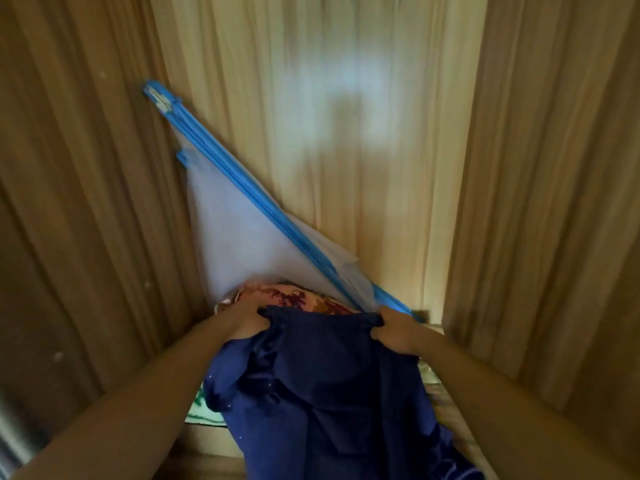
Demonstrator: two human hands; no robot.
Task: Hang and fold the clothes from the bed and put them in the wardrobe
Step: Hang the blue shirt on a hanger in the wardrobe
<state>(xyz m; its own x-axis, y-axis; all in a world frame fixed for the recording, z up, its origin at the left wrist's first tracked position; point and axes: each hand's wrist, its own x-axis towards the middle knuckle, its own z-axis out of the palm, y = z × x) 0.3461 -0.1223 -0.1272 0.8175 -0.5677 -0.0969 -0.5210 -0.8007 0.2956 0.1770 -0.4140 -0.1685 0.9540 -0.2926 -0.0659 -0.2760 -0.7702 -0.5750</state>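
A dark navy garment [332, 382] hangs bunched between my two hands inside the wooden wardrobe [346, 133]. My left hand [242, 322] grips its upper left edge and my right hand [394, 332] grips its upper right edge. The cloth droops down toward the lower frame edge. Just behind the garment lies a folded floral piece in pink and maroon [294, 299], mostly hidden by the navy cloth.
A white folded net with blue trim [249, 216] leans diagonally against the wardrobe's back and left wall. A green patterned cloth [201, 407] peeks out under the navy garment. Wooden side walls [554, 202] close in on both sides.
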